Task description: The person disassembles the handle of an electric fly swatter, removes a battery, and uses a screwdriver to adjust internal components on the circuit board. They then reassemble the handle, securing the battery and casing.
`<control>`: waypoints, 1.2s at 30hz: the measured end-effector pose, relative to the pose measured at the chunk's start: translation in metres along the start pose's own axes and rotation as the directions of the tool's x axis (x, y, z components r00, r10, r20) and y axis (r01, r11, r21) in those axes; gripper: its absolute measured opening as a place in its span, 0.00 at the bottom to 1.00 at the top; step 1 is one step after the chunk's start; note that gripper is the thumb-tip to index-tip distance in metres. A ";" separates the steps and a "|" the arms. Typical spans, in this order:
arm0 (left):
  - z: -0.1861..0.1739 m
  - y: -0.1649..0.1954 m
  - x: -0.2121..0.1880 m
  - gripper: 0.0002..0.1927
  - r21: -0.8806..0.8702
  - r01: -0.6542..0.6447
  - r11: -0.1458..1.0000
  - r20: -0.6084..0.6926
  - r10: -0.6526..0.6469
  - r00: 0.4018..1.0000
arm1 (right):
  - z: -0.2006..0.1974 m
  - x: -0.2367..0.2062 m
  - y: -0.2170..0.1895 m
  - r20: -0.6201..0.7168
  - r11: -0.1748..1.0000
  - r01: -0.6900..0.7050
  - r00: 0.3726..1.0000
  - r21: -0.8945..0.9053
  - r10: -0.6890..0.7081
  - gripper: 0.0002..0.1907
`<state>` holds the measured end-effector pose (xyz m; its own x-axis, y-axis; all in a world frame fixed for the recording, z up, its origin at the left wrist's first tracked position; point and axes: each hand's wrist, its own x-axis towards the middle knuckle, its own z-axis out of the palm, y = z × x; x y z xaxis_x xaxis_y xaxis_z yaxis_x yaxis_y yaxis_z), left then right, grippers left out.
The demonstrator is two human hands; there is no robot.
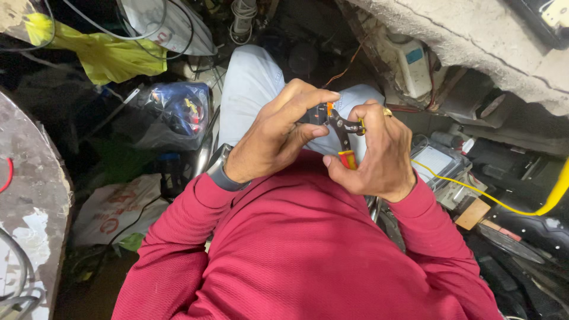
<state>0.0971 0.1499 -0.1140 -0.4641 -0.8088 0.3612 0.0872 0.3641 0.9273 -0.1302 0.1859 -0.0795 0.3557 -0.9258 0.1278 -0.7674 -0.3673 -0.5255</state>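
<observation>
The person sits with both hands up over the lap, near the middle of the view. The right hand [379,151] has its grip closed on a small pair of pliers [342,127] with red and yellow handles; one handle tip pokes out at 6 o'clock under the thumb. The left hand [278,133] has its fingers pinched together at the tool's nose, at about 9 o'clock from it (what it pinches is too small to see). The pliers look hard, stiff and light. The covered handles seem the safest place to hold. A yellow cable [474,191] lies at 3 o'clock.
</observation>
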 end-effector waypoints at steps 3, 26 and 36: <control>0.001 -0.001 0.000 0.25 0.004 -0.020 1.000 -0.006 0.020 1.000 | 0.000 0.001 -0.002 -0.006 1.000 0.007 1.000 -0.008 -0.007 0.35; 0.008 -0.012 -0.001 0.23 0.002 -0.040 0.999 -0.051 0.040 0.998 | 0.008 -0.003 0.003 -0.007 0.998 -0.035 0.999 0.043 0.036 0.31; 0.008 -0.015 0.003 0.21 -0.073 -0.012 0.997 -0.042 0.009 0.999 | 0.015 -0.015 0.011 -0.129 0.947 -0.051 0.987 0.318 0.097 0.27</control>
<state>0.0872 0.1462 -0.1278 -0.4259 -0.8242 0.3732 0.1566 0.3391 0.9276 -0.1358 0.1971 -0.1002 0.2082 -0.9607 0.1836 -0.5750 -0.2720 -0.7716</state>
